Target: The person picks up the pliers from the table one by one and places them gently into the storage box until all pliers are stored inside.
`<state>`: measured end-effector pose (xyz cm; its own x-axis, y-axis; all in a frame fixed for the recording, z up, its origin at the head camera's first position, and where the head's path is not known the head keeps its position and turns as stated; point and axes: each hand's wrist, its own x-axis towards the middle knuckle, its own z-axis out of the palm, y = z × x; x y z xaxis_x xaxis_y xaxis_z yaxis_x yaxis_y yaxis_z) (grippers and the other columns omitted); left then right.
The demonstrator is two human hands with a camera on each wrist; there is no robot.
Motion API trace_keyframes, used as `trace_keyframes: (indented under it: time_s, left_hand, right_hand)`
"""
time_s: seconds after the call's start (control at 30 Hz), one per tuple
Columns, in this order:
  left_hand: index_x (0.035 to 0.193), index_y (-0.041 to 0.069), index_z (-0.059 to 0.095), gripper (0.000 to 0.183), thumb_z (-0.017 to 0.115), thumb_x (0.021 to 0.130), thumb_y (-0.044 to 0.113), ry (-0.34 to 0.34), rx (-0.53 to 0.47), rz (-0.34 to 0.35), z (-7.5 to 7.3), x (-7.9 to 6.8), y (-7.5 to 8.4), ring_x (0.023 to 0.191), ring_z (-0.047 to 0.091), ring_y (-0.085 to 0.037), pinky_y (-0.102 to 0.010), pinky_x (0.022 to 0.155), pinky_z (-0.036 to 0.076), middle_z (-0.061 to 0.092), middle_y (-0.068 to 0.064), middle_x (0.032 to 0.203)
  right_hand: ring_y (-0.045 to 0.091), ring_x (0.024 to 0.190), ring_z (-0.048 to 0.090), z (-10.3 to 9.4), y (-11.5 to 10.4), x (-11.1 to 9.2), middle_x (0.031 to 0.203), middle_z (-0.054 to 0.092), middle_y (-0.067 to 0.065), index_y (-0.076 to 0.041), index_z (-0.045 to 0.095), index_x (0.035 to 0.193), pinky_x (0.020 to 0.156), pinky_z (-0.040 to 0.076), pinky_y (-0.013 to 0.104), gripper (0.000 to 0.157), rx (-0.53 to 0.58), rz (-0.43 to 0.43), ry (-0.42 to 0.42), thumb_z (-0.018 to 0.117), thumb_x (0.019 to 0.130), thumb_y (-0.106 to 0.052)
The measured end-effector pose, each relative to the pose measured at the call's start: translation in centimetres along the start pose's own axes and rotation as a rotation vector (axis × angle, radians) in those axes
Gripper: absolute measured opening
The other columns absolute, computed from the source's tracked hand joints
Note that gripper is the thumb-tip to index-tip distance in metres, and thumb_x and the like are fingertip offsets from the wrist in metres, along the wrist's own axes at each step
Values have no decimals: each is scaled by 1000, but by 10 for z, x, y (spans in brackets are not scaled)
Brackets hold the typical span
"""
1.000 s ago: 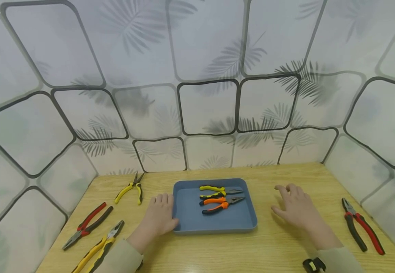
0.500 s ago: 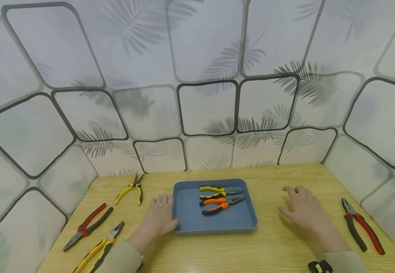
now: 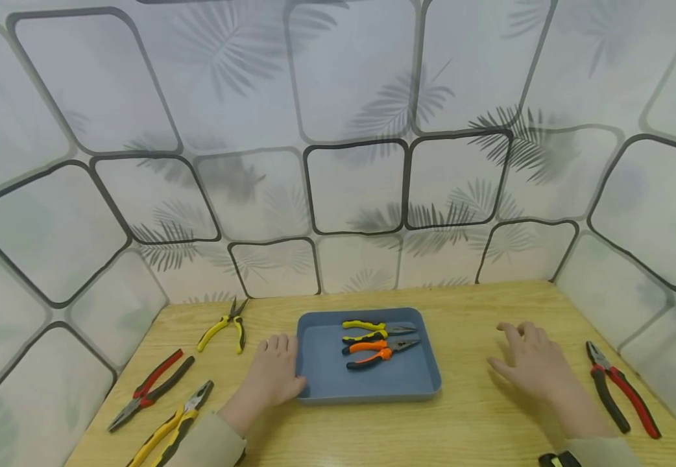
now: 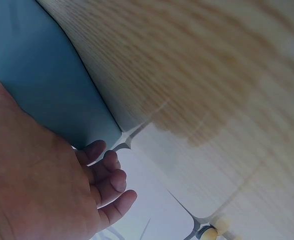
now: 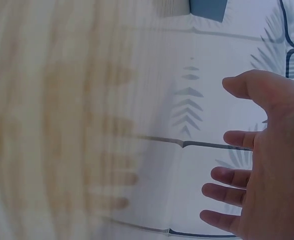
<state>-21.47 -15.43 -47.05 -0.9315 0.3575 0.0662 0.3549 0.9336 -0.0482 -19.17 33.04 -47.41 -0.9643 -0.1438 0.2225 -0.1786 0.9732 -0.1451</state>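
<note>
Left hand (image 3: 274,371): where it touches the tray (image 3: 320,373), fingers loose.
Right hand (image 3: 535,366): spread, empty.
Tray: we see two pliers (image 3: 385,354).

Head view high, facing forward and down across table (image 3: 361,431); left wrist view close, left hand (image 4: 41,175) at 8 o'clock; right wrist close, right hand (image 5: 277,160) at 4 o'clock; head, left wrist share tray (image 3: 323,357)

Wood-grain table (image 3: 466,421) with blue tray (image 3: 323,373), four loose pliers (image 3: 144,397)
</note>
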Motion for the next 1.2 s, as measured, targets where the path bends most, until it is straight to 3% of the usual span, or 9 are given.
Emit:
trace_keyframes:
  time_s: [0.7, 0.97, 1.2]
  left_hand:
    - [131, -3, 55, 62, 70, 87, 38, 5, -16, -6, 1, 0, 0, 114, 57, -35, -53, 99, 46, 59, -20, 121]
    - [134, -3, 53, 65, 70, 87, 39, -11, -20, -9, -1, 0, 1, 117, 57, -36, -54, 102, 46, 59, -21, 125]
    - [134, -3, 54, 65, 71, 88, 39, -3, -17, -7, -1, -1, 1, 115, 57, -35, -53, 100, 47, 59, -21, 123]
  right_hand:
    - [47, 100, 57, -10, 18, -10, 123, 52, 36, 1, 48, 146, 69, 51, 56, 71, -29, 45, -47, 73, 97, -45]
    - [51, 103, 56, -13, 26, -13, 125, 51, 38, 1, 46, 147, 75, 49, 62, 72, -23, 79, -63, 71, 99, -47]
    - [53, 104, 56, -12, 34, -16, 124, 51, 38, 1, 46, 147, 71, 50, 63, 75, -19, 103, -60, 71, 98, -49]
